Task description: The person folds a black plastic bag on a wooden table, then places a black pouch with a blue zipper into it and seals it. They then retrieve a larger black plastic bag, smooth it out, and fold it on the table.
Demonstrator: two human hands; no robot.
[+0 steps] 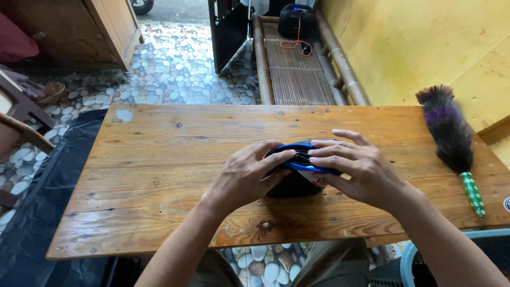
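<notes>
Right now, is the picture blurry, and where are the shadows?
Head view: sharp in the middle, both hands, left hand and right hand, crisp on the blue-rimmed dark bag; soft daylight, a faint shadow under the hands on the wooden table; straight edges bow slightly near the corners.

Knotty wooden table (159,159), perhaps fabric pouch (297,183)

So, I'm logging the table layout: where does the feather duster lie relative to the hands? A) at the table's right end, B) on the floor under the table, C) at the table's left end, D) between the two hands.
A: the feather duster lies on the wooden table at its right end, well apart from the left hand and right hand, which both grip a blue-rimmed black object at the middle.
</notes>
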